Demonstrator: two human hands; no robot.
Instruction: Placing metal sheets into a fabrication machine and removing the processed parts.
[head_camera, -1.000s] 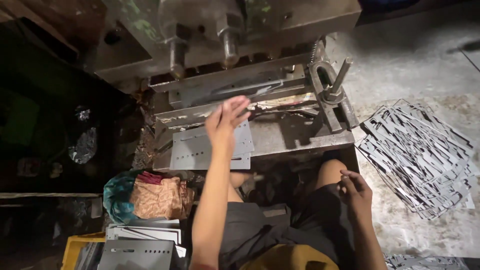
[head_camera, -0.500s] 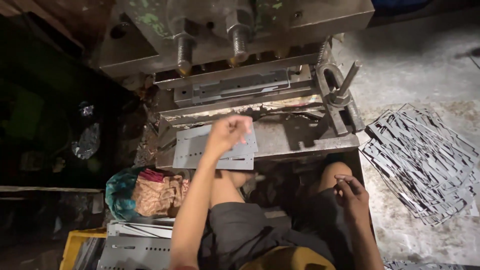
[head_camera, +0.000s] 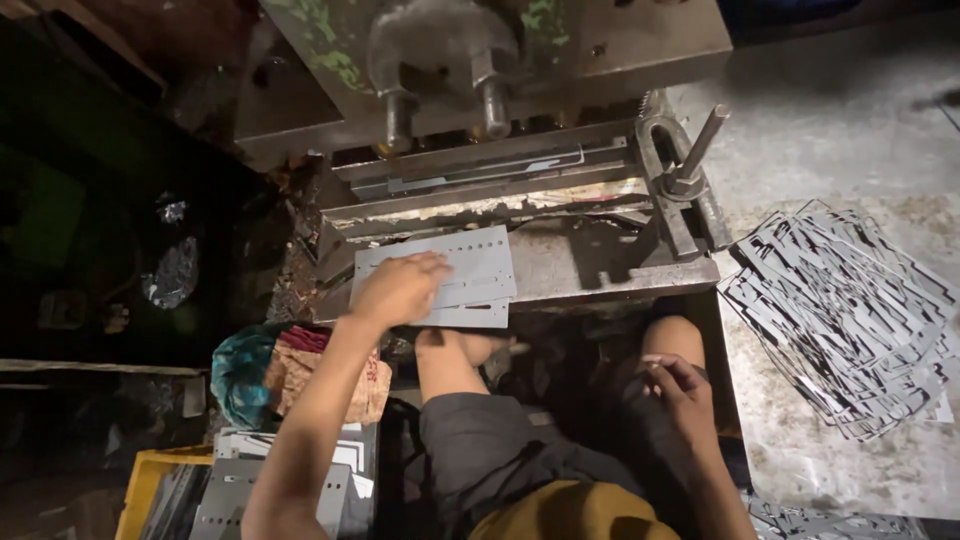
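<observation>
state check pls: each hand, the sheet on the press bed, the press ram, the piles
left hand: flat on the metal sheet, palm down
right hand: on the knee, empty as far as I can tell
metal sheet: lying flat on the press bed, in front of the die
press ram: raised, clear of the die
cut strips: loose heap on the floor
blank sheets: stacked
</observation>
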